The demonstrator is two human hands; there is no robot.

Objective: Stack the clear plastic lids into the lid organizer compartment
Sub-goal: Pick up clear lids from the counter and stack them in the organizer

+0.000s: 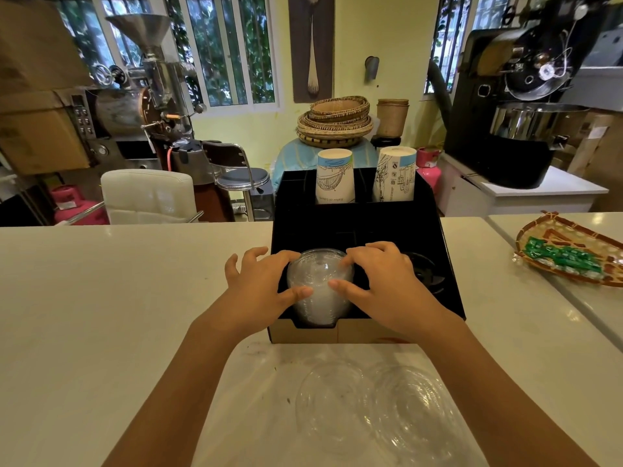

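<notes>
A stack of clear domed plastic lids [318, 281] sits in the front left compartment of the black lid organizer [357, 224]. My left hand [261, 284] presses against the stack's left side, thumb on its front. My right hand [381, 278] holds its right side, fingers over the top edge. Two more clear lids lie flat on the white counter in front of the organizer, one to the left [332, 402] and one to the right [409, 409], between my forearms.
Two stacks of paper cups [335, 176] [394, 175] stand in the organizer's back compartments. Dark lids [426, 271] fill the front right compartment. A woven tray with green packets [569, 252] lies at the right. The white counter [101, 298] stretches left.
</notes>
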